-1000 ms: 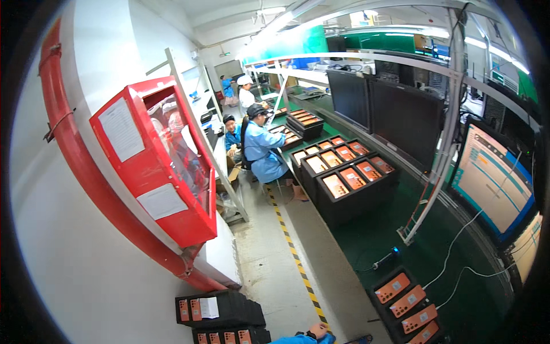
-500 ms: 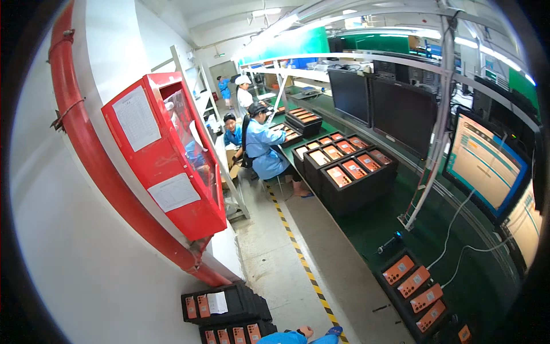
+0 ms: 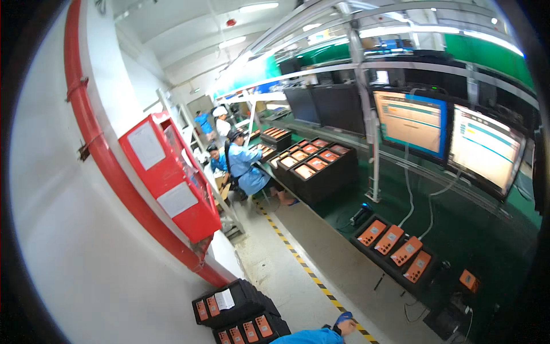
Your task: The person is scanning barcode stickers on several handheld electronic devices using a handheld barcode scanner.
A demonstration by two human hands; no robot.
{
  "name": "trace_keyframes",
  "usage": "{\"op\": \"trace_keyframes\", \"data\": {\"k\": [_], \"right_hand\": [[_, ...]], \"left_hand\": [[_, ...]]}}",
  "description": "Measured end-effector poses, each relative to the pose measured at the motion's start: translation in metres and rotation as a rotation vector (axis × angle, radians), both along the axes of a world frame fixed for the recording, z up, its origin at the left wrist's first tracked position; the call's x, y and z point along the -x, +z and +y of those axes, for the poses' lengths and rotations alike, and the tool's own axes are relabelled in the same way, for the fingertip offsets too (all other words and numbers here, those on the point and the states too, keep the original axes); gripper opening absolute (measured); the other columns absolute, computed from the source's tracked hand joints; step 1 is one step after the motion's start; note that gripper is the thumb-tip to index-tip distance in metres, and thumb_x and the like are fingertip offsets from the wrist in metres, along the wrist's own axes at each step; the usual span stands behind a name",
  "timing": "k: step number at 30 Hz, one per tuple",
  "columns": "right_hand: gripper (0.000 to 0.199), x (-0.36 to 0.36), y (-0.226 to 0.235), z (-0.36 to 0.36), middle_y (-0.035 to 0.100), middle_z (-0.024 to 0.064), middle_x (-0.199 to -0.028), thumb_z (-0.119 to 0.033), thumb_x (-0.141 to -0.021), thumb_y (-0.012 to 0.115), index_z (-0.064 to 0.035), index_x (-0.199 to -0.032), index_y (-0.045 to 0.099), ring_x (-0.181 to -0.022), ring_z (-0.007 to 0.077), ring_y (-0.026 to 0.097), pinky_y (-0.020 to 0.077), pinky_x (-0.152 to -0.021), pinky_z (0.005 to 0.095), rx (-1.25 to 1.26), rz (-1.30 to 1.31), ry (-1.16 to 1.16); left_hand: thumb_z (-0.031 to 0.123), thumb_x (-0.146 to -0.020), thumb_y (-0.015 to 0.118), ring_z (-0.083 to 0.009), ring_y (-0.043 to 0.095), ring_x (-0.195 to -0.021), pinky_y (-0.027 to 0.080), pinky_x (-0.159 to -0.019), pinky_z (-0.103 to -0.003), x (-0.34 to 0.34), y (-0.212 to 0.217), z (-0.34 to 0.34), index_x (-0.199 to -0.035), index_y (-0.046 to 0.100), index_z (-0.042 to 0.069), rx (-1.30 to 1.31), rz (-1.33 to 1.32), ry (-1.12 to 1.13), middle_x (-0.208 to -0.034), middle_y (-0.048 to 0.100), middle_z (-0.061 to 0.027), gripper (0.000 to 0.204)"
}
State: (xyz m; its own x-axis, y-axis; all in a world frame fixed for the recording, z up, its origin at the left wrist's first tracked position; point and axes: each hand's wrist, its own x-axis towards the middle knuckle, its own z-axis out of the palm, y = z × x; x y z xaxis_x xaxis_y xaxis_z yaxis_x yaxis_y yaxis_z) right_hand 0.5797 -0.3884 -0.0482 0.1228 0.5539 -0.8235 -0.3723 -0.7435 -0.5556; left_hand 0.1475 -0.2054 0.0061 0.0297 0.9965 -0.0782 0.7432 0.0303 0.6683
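My left hand (image 3: 346, 327) shows at the bottom edge, at the end of a blue sleeve (image 3: 309, 337). It hangs over the aisle floor near the striped tape; its fingers are too small and blurred to make out, and no held thing shows. Close to its left are stacked black foam trays (image 3: 232, 307) with several orange phones (image 3: 250, 331) and a white paper (image 3: 224, 299). My right hand is out of view. On the green bench to the right, a black tray (image 3: 365, 239) carries several orange phones (image 3: 407, 251), with white cables running to it from the monitors.
A red cabinet (image 3: 163, 178) hangs by the white wall along a red pipe (image 3: 114, 172). Yellow-black tape (image 3: 292, 250) marks the aisle. Two lit monitors (image 3: 415, 123) stand over the bench. Farther off, a seated co-worker (image 3: 246, 166) in blue sits near stacked phone trays (image 3: 326, 180).
The view has swung to the right, so bench and monitors sit farther left and both lit screens show fully. My left hand appears farther right, still low over the aisle.
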Motion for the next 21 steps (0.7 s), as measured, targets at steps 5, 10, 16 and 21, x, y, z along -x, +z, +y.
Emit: {"op": "trace_keyframes", "data": {"k": [5,10,16,21], "right_hand": [[0.037,-0.05,-0.061,-0.103,0.06,0.0153,-0.1,-0.027,-0.091,0.054,0.0028,-0.112,0.05,-0.087,0.0264,0.061,0.0546,-0.075,0.041,-0.067,-0.043,-0.028],[0.025,-0.045,-0.014,-0.145,0.056,0.008,-0.078,-0.03,-0.09,0.052,-0.0075,-0.1,0.052,-0.056,0.0191,0.052,0.04,-0.044,0.0313,0.012,-0.045,-0.455],[0.043,-0.039,0.037,-0.195,0.059,0.0139,-0.108,-0.038,-0.089,0.053,-0.0105,-0.122,0.049,-0.082,0.0252,0.06,0.05,-0.062,0.0389,0.145,-0.083,-0.456],[0.045,-0.07,0.048,-0.224,0.061,0.0152,-0.107,-0.04,-0.09,0.052,-0.006,-0.12,0.051,-0.085,0.0237,0.062,0.0502,-0.063,0.036,0.107,-0.164,-0.296]], "left_hand": [[0.02,-0.077,0.059,-0.0181,0.062,-0.062,0.051,-0.06,-0.033,-0.087,0.014,-0.037,-0.097,0.064,0.007,0.469,-0.37,-0.48,-0.074,0.066,-0.0081,0.025],[0.03,-0.074,0.065,-0.0257,0.065,-0.081,0.051,-0.071,-0.036,-0.133,0.086,0.005,-0.094,0.067,0.008,0.574,-0.283,-0.335,-0.09,0.068,-0.013,0.03],[0.03,-0.08,0.057,-0.0235,0.065,-0.075,0.051,-0.068,-0.034,-0.182,0.052,0.019,-0.096,0.067,0.008,0.645,-0.111,-0.569,-0.085,0.068,-0.0092,0.029],[0.041,-0.078,0.052,-0.0311,0.064,-0.087,0.05,-0.077,-0.039,-0.244,-0.096,-0.006,-0.091,0.069,0.011,0.434,-0.007,-0.699,-0.089,0.067,-0.0164,0.037]]}}
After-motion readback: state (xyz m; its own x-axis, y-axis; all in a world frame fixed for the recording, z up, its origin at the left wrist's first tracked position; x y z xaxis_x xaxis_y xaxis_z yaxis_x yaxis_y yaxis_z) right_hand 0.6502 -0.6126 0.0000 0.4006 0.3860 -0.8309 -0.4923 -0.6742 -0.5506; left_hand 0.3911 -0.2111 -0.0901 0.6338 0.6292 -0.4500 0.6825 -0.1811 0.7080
